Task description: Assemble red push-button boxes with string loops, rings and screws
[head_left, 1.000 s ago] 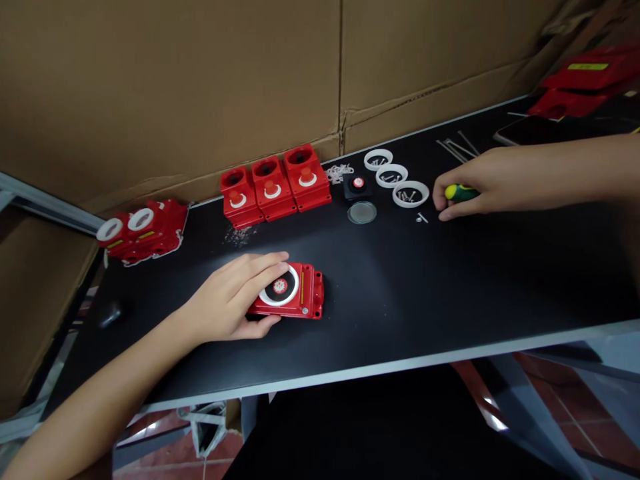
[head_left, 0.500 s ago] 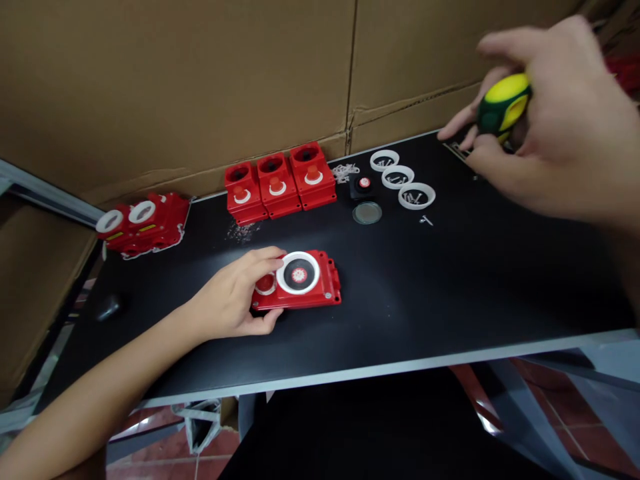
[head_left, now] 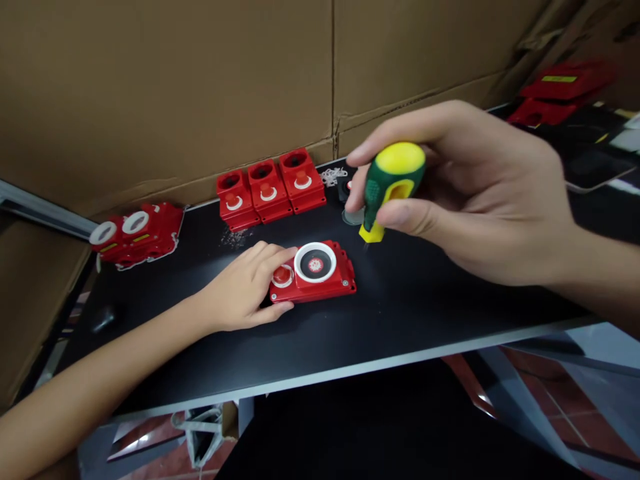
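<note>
My left hand (head_left: 245,287) grips the left end of a red housing (head_left: 327,288) lying flat on the black table (head_left: 320,353). A white ring (head_left: 303,272) surrounds a dark round insert on the housing, and a red button (head_left: 283,275) sits beside it, close to my fingers. Above and to the right of the housing, my right hand (head_left: 480,193) holds a green and yellow screwdriver (head_left: 395,180) by its handle. The screwdriver points downward; its thin shaft is hardly visible. Its tip is apart from the housing.
Three red housings (head_left: 265,190) stand in a row at the back. On the left are red covers with white rings (head_left: 140,233). A small black object (head_left: 103,319) lies near the left edge. Behind my right hand are a glass disc (head_left: 353,217) and more red parts (head_left: 560,90).
My right hand has come down and leftward with the screwdriver, toward the red housing. My left hand still grips the housing, which appears slightly farther right. The view has shifted a little.
</note>
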`<state>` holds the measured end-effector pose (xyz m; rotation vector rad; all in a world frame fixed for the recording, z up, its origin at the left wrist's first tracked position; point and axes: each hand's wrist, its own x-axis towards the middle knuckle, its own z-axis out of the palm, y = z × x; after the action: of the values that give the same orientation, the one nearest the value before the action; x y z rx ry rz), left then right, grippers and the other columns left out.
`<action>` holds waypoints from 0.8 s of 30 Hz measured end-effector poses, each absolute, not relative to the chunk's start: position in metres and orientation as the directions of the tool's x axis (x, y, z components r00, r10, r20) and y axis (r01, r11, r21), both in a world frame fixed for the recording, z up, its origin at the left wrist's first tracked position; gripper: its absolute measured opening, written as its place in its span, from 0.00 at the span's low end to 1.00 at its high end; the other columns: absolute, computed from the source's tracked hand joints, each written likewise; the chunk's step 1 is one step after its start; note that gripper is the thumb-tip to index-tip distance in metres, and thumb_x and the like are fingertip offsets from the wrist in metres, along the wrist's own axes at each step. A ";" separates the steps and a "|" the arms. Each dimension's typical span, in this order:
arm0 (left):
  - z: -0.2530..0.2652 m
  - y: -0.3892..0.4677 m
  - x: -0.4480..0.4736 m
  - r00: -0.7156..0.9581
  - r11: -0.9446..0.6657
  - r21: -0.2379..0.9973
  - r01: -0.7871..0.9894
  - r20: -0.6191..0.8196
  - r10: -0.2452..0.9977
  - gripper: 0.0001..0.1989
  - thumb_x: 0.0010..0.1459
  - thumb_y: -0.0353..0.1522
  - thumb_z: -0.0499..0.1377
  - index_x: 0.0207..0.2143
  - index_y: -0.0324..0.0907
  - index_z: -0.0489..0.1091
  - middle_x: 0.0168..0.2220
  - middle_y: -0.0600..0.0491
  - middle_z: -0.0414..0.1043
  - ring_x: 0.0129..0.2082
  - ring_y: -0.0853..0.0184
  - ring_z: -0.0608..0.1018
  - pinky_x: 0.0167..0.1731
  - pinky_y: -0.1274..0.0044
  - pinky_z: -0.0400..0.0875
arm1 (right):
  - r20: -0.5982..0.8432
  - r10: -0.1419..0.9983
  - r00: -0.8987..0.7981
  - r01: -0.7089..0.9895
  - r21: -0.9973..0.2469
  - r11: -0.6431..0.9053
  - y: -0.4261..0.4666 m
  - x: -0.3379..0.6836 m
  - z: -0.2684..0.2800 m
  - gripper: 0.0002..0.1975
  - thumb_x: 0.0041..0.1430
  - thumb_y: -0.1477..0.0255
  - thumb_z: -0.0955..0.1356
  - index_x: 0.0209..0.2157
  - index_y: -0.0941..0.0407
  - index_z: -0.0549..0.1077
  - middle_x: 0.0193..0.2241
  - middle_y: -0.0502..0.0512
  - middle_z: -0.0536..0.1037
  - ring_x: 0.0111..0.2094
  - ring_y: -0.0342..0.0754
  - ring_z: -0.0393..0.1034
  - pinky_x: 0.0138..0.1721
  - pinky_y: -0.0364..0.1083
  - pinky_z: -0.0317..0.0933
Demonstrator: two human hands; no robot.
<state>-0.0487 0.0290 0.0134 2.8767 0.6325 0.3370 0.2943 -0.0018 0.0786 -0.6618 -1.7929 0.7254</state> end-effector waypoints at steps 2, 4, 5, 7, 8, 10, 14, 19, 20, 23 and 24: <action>0.017 0.034 -0.044 0.892 -0.897 0.231 0.376 0.170 0.418 0.36 0.77 0.50 0.62 0.74 0.37 0.60 0.60 0.34 0.77 0.53 0.47 0.81 0.56 0.56 0.81 | 0.615 0.721 -0.318 0.100 -0.735 0.671 0.001 0.289 0.078 0.13 0.73 0.68 0.78 0.56 0.52 0.80 0.44 0.49 0.83 0.43 0.46 0.82 0.41 0.46 0.79; 0.017 0.038 -0.039 0.897 -0.901 0.241 0.361 0.173 0.406 0.37 0.75 0.51 0.64 0.74 0.38 0.61 0.60 0.34 0.77 0.53 0.47 0.81 0.55 0.57 0.81 | 0.670 0.693 -0.265 0.033 -0.712 0.701 0.004 0.285 0.072 0.13 0.75 0.67 0.76 0.57 0.52 0.80 0.41 0.48 0.81 0.41 0.44 0.81 0.40 0.45 0.77; 0.015 0.039 -0.037 0.898 -0.902 0.244 0.355 0.178 0.402 0.38 0.75 0.51 0.64 0.74 0.39 0.60 0.60 0.35 0.77 0.53 0.47 0.80 0.55 0.57 0.81 | 0.710 0.668 -0.223 -0.021 -0.689 0.725 0.006 0.284 0.067 0.12 0.76 0.66 0.76 0.57 0.52 0.80 0.40 0.48 0.81 0.41 0.43 0.81 0.41 0.44 0.77; 0.010 0.042 -0.033 0.893 -0.903 0.253 0.347 0.206 0.401 0.38 0.74 0.52 0.65 0.74 0.39 0.60 0.59 0.36 0.77 0.51 0.48 0.80 0.54 0.58 0.81 | 0.772 0.623 -0.129 -0.115 -0.635 0.764 0.009 0.283 0.055 0.13 0.77 0.64 0.75 0.57 0.52 0.80 0.41 0.49 0.81 0.41 0.43 0.81 0.42 0.44 0.78; 0.007 0.043 -0.032 0.887 -0.902 0.261 0.344 0.225 0.403 0.38 0.74 0.52 0.64 0.74 0.39 0.60 0.59 0.36 0.76 0.50 0.49 0.79 0.53 0.58 0.80 | 0.786 0.612 -0.083 -0.138 -0.618 0.774 0.009 0.284 0.050 0.13 0.77 0.62 0.75 0.57 0.51 0.81 0.43 0.50 0.81 0.41 0.44 0.82 0.43 0.44 0.78; 0.002 0.045 -0.029 0.874 -0.900 0.277 0.335 0.265 0.407 0.38 0.75 0.52 0.63 0.74 0.39 0.60 0.57 0.37 0.76 0.48 0.51 0.78 0.52 0.59 0.80 | 0.783 0.622 -0.017 -0.131 -0.618 0.775 0.009 0.286 0.041 0.14 0.76 0.59 0.76 0.57 0.48 0.81 0.46 0.50 0.82 0.41 0.44 0.82 0.44 0.45 0.79; -0.003 0.045 -0.029 0.864 -0.891 0.310 0.330 0.281 0.418 0.38 0.74 0.51 0.65 0.75 0.42 0.60 0.58 0.39 0.77 0.49 0.51 0.78 0.54 0.58 0.78 | 0.780 0.626 -0.009 -0.110 -0.623 0.775 0.006 0.289 0.035 0.15 0.76 0.59 0.76 0.58 0.48 0.81 0.47 0.50 0.83 0.42 0.45 0.83 0.48 0.47 0.81; -0.002 0.044 -0.030 0.855 -0.882 0.332 0.335 0.286 0.433 0.39 0.72 0.50 0.67 0.75 0.43 0.62 0.60 0.38 0.77 0.50 0.50 0.79 0.55 0.57 0.78 | 0.784 0.614 -0.090 -0.085 -0.620 0.780 0.003 0.292 0.039 0.16 0.78 0.61 0.75 0.61 0.50 0.78 0.51 0.50 0.83 0.44 0.42 0.83 0.45 0.44 0.80; -0.001 0.044 -0.031 0.853 -0.878 0.337 0.340 0.282 0.439 0.39 0.71 0.50 0.68 0.75 0.42 0.62 0.60 0.38 0.78 0.50 0.50 0.79 0.55 0.57 0.78 | 0.785 0.611 -0.105 -0.053 -0.618 0.785 0.003 0.294 0.040 0.16 0.78 0.61 0.74 0.62 0.50 0.78 0.55 0.50 0.83 0.44 0.42 0.82 0.45 0.44 0.81; -0.001 0.045 -0.030 0.853 -0.868 0.356 0.346 0.267 0.449 0.38 0.71 0.51 0.68 0.72 0.41 0.65 0.59 0.38 0.79 0.50 0.50 0.80 0.56 0.57 0.79 | 0.804 0.566 -0.181 0.065 -0.565 0.823 0.004 0.300 0.042 0.20 0.75 0.62 0.77 0.64 0.47 0.76 0.63 0.49 0.80 0.47 0.41 0.83 0.50 0.46 0.82; 0.000 0.045 -0.030 0.853 -0.867 0.358 0.345 0.265 0.449 0.37 0.71 0.51 0.68 0.72 0.41 0.66 0.59 0.38 0.79 0.50 0.50 0.80 0.56 0.57 0.79 | 0.802 0.558 -0.211 0.099 -0.551 0.829 0.005 0.302 0.043 0.23 0.74 0.62 0.78 0.65 0.46 0.76 0.65 0.49 0.79 0.50 0.43 0.83 0.55 0.48 0.83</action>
<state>-0.0301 0.0446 -0.0005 2.7307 0.5997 0.4951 0.3021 0.0046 0.0432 -0.5078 -1.7543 0.4540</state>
